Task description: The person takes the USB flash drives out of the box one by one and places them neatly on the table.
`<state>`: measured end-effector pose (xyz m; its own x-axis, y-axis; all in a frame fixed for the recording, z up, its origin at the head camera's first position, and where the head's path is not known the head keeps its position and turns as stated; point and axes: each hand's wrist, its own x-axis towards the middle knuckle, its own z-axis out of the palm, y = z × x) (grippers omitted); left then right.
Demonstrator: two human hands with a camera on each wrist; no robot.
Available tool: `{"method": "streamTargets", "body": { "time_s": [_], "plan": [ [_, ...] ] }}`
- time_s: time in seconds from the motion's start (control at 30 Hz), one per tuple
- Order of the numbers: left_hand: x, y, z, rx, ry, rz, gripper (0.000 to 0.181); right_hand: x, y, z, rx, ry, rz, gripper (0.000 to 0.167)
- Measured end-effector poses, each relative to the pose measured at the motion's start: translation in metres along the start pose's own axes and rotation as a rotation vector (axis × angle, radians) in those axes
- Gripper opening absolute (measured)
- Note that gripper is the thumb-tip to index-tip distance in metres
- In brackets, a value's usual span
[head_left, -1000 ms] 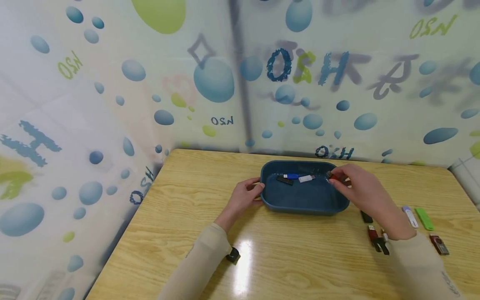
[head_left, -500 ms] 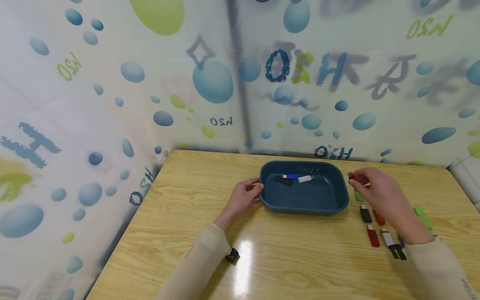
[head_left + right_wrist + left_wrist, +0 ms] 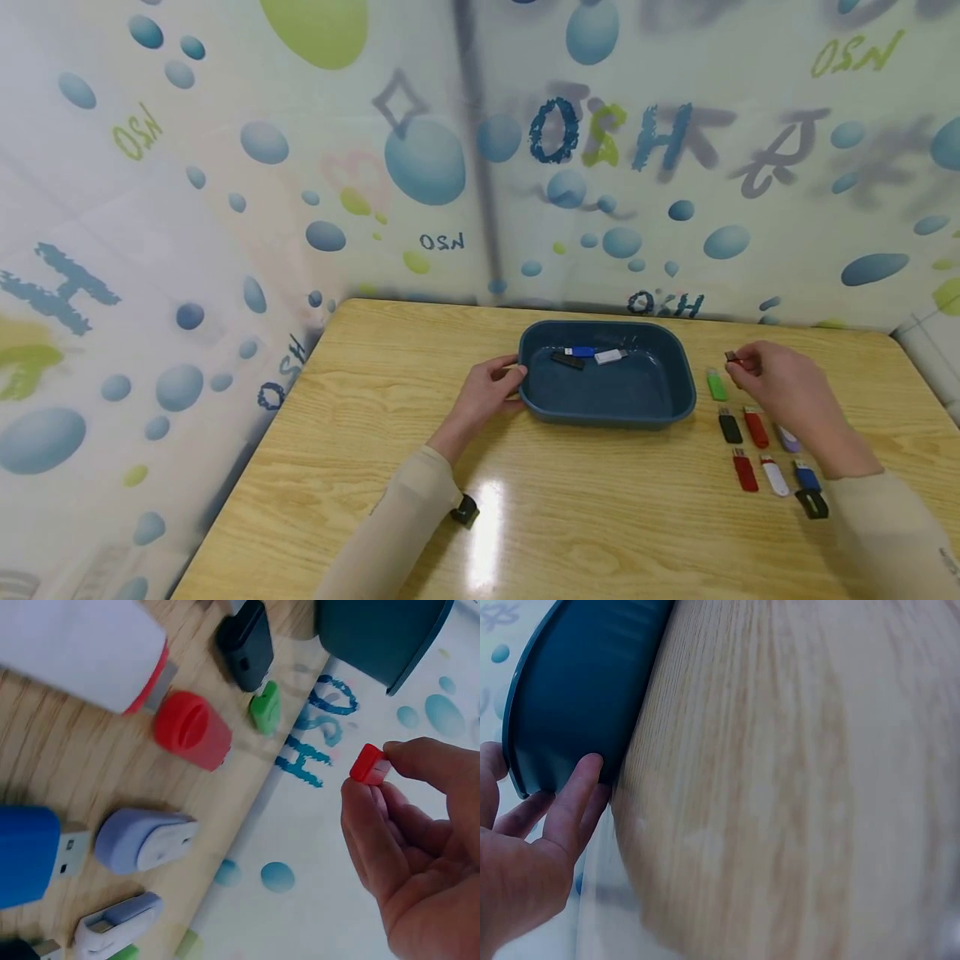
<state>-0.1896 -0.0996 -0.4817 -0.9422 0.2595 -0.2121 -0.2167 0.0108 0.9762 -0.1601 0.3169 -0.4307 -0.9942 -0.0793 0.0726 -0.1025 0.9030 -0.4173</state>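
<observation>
My left hand [image 3: 483, 392] grips the left end of a blue plastic tray [image 3: 607, 417], its thumb at the rim and its fingers against the outer wall, as the left wrist view [image 3: 559, 810] shows. Inside the tray lie a blue USB stick [image 3: 580, 352], a black USB stick [image 3: 567, 361] and a white USB stick [image 3: 610, 357]. Between thumb and fingertips, my right hand [image 3: 786, 390] pinches a small red USB stick [image 3: 367, 763], held above the table to the right of the tray. Only its dark tip shows in the head view.
Right of the tray lie several USB sticks in rows: green [image 3: 716, 385], black [image 3: 729, 426], red [image 3: 756, 427], purple [image 3: 788, 439], dark red [image 3: 745, 471], white with red [image 3: 774, 477] and blue [image 3: 807, 475]. A patterned curtain [image 3: 360, 275] hangs behind the wooden table [image 3: 585, 517].
My right hand has moved from over the tray's right end out to the right, still pinching the red USB stick. More sticks on the table are uncovered. The left hand stays on the tray.
</observation>
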Motion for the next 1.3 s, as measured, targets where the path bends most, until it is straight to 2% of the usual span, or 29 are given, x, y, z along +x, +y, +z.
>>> {"method": "streamTargets", "body": {
  "time_s": [0.33, 0.5, 0.73, 1.07, 1.3],
  "plan": [
    [0.0, 0.0, -0.001, 0.011, -0.002, 0.015, 0.051, 0.006, 0.015, -0.005, -0.02, -0.125, 0.115, 0.032],
    [-0.001, -0.001, 0.0, 0.021, -0.001, 0.017, 0.051, 0.008, 0.019, -0.002, -0.002, -0.16, 0.131, 0.027],
    [0.0, 0.0, 0.0, 0.024, -0.001, 0.015, 0.05, 0.013, 0.02, -0.001, -0.006, -0.198, 0.159, 0.037],
    [0.0, 0.0, -0.002, 0.021, -0.004, 0.011, 0.05, 0.017, 0.02, 0.003, -0.038, -0.235, 0.167, 0.046],
    [0.0, -0.001, -0.001, 0.018, -0.013, 0.02, 0.049, 0.018, 0.016, 0.008, -0.072, -0.265, 0.135, 0.049]
  ]
}}
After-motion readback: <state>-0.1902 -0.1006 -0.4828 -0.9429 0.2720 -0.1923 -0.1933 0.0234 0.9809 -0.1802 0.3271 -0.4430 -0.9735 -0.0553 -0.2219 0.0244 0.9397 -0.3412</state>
